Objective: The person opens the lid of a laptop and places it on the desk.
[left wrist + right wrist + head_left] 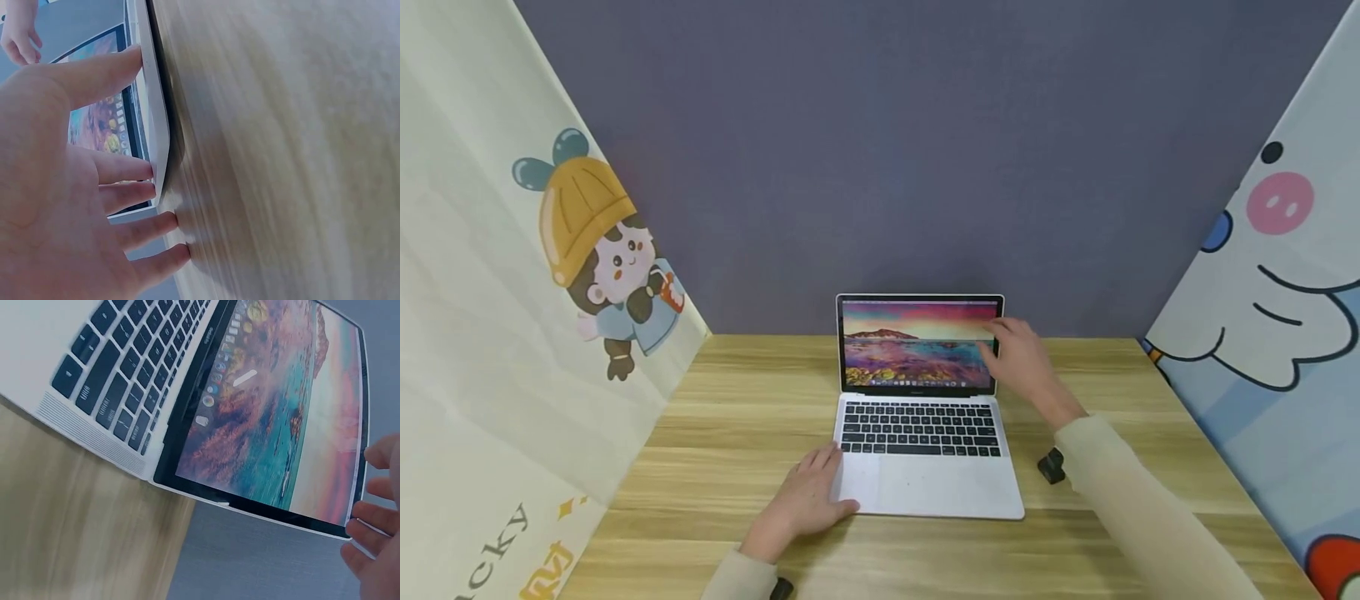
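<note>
An open laptop (931,483) sits on the wooden table, its lid raised and its screen (910,342) lit with a colourful seaside picture. My left hand (805,500) rests at the base's front left corner. In the left wrist view, the thumb (103,75) and two fingers touch the base's edge, while the other two fingertips reach the tabletop. At the right side of the screen is my right hand (1022,358), fingers extended and slightly bent. The right wrist view has its fingertips (369,519) close to the lid's upper corner; whether they touch it I cannot tell.
The wooden table (737,400) ends against a grey-blue panel (880,167) behind the laptop. A white cartoon-printed sheet (475,333) stands on the left, a light blue one (1247,450) on the right. Black wrist devices (1052,466) show at both cuffs.
</note>
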Tool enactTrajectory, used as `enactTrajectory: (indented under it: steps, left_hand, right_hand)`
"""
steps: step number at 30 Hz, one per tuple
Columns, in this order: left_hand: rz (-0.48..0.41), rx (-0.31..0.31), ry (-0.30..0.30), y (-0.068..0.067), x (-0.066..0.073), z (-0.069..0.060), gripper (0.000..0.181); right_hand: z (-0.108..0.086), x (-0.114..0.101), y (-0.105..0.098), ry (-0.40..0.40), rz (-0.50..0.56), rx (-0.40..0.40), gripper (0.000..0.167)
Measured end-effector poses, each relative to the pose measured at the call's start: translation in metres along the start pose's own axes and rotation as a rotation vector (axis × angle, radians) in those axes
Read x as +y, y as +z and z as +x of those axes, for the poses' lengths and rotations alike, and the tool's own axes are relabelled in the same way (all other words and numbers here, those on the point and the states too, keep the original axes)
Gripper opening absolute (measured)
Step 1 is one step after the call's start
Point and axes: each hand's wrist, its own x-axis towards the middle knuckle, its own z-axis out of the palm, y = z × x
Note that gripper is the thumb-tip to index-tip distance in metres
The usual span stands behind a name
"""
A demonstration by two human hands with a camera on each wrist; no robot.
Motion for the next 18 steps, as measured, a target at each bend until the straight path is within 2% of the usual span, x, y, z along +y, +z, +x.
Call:
enactTrajectory:
  steps: [6,12,18]
  left_hand:
    - [-0.009,0.016,0.002,0.001,-0.001,-0.003,0.092]
    - [-0.019,0.069,0.013,0.000,-0.001,-0.002,0.081]
    - [-0.019,0.110,0.020,-0.002,-0.001,-0.001,0.072]
  right_hand:
    - [-0.021,-0.002,0.001,-0.016,0.023,0.026,0.042]
    - [-0.038,-0.007,-0.003,0.018,0.020,-0.001,0.048]
    - [-0.056,-0.014,-0.005,0.008,0.017,-0.010,0.051]
